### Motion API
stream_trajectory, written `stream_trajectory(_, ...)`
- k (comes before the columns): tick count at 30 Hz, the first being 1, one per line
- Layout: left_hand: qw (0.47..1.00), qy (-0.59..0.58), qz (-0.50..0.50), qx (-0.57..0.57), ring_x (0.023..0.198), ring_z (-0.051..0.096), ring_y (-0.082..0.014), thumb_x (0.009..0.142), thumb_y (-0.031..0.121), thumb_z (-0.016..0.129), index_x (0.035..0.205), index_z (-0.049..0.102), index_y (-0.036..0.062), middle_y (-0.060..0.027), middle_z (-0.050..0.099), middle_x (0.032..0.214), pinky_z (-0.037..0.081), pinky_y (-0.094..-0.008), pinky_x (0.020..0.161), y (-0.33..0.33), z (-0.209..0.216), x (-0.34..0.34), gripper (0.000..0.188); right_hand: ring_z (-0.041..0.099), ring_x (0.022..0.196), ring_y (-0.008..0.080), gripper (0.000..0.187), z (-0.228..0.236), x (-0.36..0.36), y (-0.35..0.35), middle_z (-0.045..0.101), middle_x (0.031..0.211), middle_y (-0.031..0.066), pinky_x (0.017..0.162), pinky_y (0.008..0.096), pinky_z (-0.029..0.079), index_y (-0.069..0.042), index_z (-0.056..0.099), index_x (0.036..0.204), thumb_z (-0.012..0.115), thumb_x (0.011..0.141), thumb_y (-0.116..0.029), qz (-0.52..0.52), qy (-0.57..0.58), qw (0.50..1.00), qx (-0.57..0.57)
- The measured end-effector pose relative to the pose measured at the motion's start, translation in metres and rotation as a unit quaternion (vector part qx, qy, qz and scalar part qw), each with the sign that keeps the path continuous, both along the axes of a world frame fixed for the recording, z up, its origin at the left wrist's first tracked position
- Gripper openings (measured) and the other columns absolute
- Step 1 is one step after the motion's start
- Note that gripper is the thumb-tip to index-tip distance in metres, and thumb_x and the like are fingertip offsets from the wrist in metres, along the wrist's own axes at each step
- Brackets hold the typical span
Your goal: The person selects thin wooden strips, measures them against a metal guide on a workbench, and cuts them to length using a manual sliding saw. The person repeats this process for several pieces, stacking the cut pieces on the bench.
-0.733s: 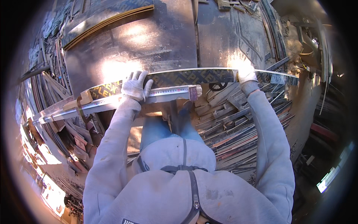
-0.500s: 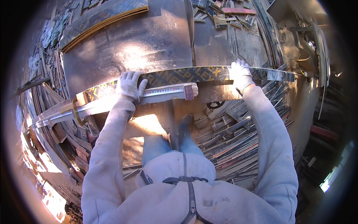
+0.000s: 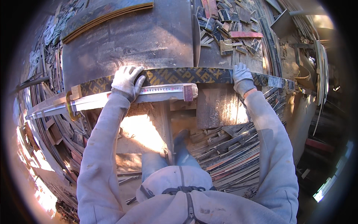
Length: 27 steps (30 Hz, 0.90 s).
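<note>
A long, narrow dark plywood strip (image 3: 179,75) with yellow printing on its face lies crosswise before me at the table's near edge. My left hand (image 3: 127,81), in a pale work glove, grips its left part, fingers over the far edge and thumb apart on the near side. Farther right, my gloved right hand (image 3: 243,77) holds the strip with its fingers closed over the far edge. Just nearer to me runs a straight wooden guide bar with a measuring scale (image 3: 160,90) along it and a purple end block (image 3: 188,92). The left hand's wrist lies over this bar.
A yellowish clamp (image 3: 69,106) and a small wood block (image 3: 76,92) sit on the bar's left part. Stacked plywood strips (image 3: 108,19) lie on the dark tabletop (image 3: 164,44). Wood offcuts (image 3: 225,28) are heaped at the far right; long scrap strips (image 3: 231,156) cover the floor.
The printed face of the plywood strip shows broader now. Both hands keep their hold, the left one slightly farther left in view. My view has shifted, with more of the floor and offcuts visible.
</note>
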<state>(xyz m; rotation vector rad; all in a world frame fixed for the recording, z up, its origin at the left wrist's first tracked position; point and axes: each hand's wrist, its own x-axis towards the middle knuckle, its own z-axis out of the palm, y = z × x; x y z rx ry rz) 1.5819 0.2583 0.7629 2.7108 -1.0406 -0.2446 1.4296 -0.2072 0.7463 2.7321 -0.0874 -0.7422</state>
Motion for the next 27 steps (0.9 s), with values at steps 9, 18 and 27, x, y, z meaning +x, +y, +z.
stream_trajectory(9,1.000,0.007,0.009,0.022,0.121,0.060,-0.0326,0.102,0.036,0.066,0.133,0.068,0.0187,-0.0105,0.068,0.125,0.046,-0.0478,0.107,-0.009,0.003,0.035,0.035,0.061,0.118,0.0405,0.057,-0.002,0.038,-0.012,0.059,0.126,0.0247,0.095,0.0484,0.053,0.000,0.058,0.124,0.079,0.072,-0.010,0.002,0.004,1.000,0.012)
stream_trajectory(18,1.000,-0.013,0.021,0.007,0.119,0.061,-0.0329,0.101,0.032,0.067,0.130,0.070,0.0161,-0.0099,0.069,0.123,0.048,-0.0462,0.105,-0.015,-0.005,0.052,0.033,0.061,0.120,0.0411,0.060,-0.006,0.054,-0.021,0.059,0.125,0.0249,0.099,0.0483,0.054,0.001,0.058,0.124,0.081,0.069,-0.007,-0.012,-0.035,0.999,0.039)
stream_trajectory(27,0.998,-0.045,0.026,-0.040,0.125,0.060,-0.0348,0.105,0.040,0.061,0.136,0.069,0.0151,-0.0119,0.068,0.129,0.048,-0.0478,0.110,-0.031,-0.012,0.056,0.041,0.060,0.122,0.0431,0.058,-0.006,0.027,-0.028,0.059,0.127,0.0264,0.104,0.0493,0.053,0.001,0.058,0.125,0.079,0.072,-0.008,-0.044,-0.089,0.994,0.035)
